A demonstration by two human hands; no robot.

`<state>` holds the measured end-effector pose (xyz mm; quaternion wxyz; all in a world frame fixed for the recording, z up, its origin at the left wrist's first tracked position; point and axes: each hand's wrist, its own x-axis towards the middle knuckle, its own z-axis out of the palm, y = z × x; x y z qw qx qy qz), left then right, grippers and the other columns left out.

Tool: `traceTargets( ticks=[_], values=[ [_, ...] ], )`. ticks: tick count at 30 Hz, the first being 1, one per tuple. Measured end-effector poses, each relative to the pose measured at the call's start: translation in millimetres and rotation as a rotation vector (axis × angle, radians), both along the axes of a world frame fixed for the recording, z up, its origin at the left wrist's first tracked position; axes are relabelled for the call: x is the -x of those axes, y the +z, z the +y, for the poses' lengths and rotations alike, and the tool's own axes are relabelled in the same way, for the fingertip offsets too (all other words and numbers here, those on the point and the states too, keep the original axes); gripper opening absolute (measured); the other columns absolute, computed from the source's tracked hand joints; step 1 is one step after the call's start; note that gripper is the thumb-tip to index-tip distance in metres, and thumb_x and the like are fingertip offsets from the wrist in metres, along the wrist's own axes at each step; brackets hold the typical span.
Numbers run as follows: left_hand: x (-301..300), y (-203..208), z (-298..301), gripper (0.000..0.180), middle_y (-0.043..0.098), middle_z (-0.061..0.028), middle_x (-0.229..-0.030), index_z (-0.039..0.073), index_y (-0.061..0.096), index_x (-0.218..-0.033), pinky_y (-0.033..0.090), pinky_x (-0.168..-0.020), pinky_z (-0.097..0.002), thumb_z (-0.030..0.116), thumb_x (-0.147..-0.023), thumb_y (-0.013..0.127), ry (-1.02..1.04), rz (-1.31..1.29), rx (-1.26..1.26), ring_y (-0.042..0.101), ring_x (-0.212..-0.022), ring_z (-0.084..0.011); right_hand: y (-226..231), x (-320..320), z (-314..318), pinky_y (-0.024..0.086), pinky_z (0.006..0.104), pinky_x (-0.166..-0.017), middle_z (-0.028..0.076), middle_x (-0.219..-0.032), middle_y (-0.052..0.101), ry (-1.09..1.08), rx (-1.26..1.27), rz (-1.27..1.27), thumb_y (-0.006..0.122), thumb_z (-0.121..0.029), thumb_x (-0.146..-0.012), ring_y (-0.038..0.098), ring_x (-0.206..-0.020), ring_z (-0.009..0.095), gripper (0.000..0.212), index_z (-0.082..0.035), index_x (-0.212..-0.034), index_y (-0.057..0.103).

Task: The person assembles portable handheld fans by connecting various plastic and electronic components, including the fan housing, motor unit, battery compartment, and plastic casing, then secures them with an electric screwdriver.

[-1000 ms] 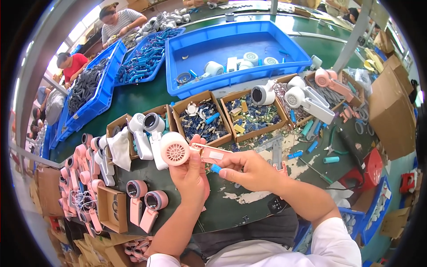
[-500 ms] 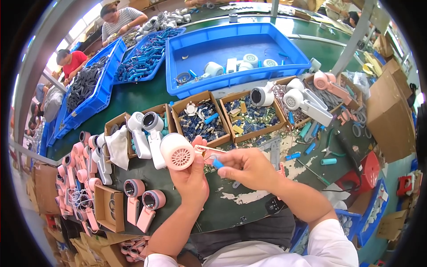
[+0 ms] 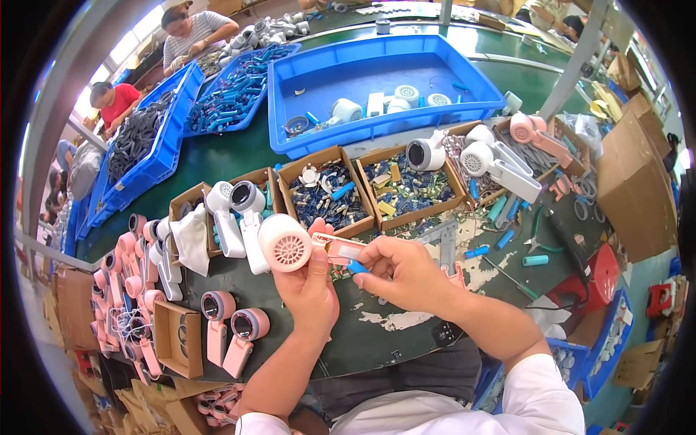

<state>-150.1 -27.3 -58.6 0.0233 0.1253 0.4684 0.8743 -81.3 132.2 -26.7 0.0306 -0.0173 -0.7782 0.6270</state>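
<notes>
My left hand (image 3: pixel 308 286) is closed round a pink handheld fan (image 3: pixel 286 244), its round vented head turned up and its opened handle pointing right. Between the thumb and fingers of my right hand (image 3: pixel 395 272) is a blue cylindrical battery (image 3: pixel 356 267), held just below the opened handle. The fingers partly hide the handle's far end. Left of my hands, two pink fans with grey rims (image 3: pixel 250 325) lie beside a small cardboard box (image 3: pixel 178 339). White fans (image 3: pixel 248 199) lean against the boxes behind my left hand.
Cardboard boxes of small circuit boards (image 3: pixel 326 192) line the bench's middle. Behind them stands a large blue tray (image 3: pixel 388 130) holding several white fan heads. Pliers (image 3: pixel 540 235), loose batteries (image 3: pixel 535 260) and a red funnel-shaped holder (image 3: pixel 598 279) lie right. Pink fans (image 3: pixel 134 286) pile up left. Co-workers (image 3: pixel 196 32) sit beyond.
My right fingers have shifted slightly against the fan's handle, the battery still pinched in them. More of the handle's inside shows. My left hand keeps its hold with little movement.
</notes>
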Motion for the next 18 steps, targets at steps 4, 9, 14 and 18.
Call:
traceTargets(
  ticks=[4, 9, 14, 18],
  values=[
    [-2.8, 0.9, 3.1, 0.047, 0.059, -0.0233, -0.137, -0.001, 0.04, -0.144, 0.055, -0.103, -0.0434, 0.004, -0.102, 0.06, 0.001, -0.012, 0.003, 0.061, -0.125, -0.031, -8.5, 1.1, -2.2, 0.053, 0.0298, -0.062, 0.007, -0.085, 0.068, -0.114, -0.139, 0.256, 0.081, -0.01, -0.083, 0.067, -0.072, 0.016, 0.021, -0.003, -0.099, 0.07],
    [-8.4, 3.8, 5.7, 0.051, 0.058, -0.0219, -0.138, 0.003, 0.036, -0.146, 0.053, -0.105, -0.0423, 0.002, -0.101, 0.06, -0.051, -0.1, -0.044, 0.061, -0.124, -0.0296, -11.3, 4.7, -2.9, 0.049, 0.0342, -0.058, 0.007, -0.078, 0.064, -0.201, -0.413, 0.44, 0.085, -0.009, -0.077, 0.065, -0.067, 0.023, 0.021, -0.005, -0.093, 0.072],
    [-7.7, 1.2, 4.5, 0.049, 0.058, -0.0225, -0.137, 0.003, 0.038, -0.145, 0.053, -0.105, -0.0423, 0.003, -0.101, 0.061, -0.054, -0.087, -0.035, 0.061, -0.124, -0.0298, -15.4, 5.5, -2.4, 0.045, 0.0402, -0.063, 0.005, -0.079, 0.064, -0.217, -0.578, 0.517, 0.085, -0.013, -0.073, 0.062, -0.071, 0.027, 0.022, -0.008, -0.089, 0.071],
    [-8.5, 3.1, 4.8, 0.048, 0.059, -0.0229, -0.137, 0.002, 0.039, -0.144, 0.053, -0.104, -0.0428, 0.003, -0.101, 0.061, -0.063, -0.094, -0.023, 0.062, -0.123, -0.03, -13.8, 5.2, -2.1, 0.043, 0.0406, -0.066, 0.004, -0.08, 0.063, -0.233, -0.645, 0.543, 0.084, -0.013, -0.072, 0.061, -0.074, 0.027, 0.02, -0.01, -0.086, 0.071]
  ],
)
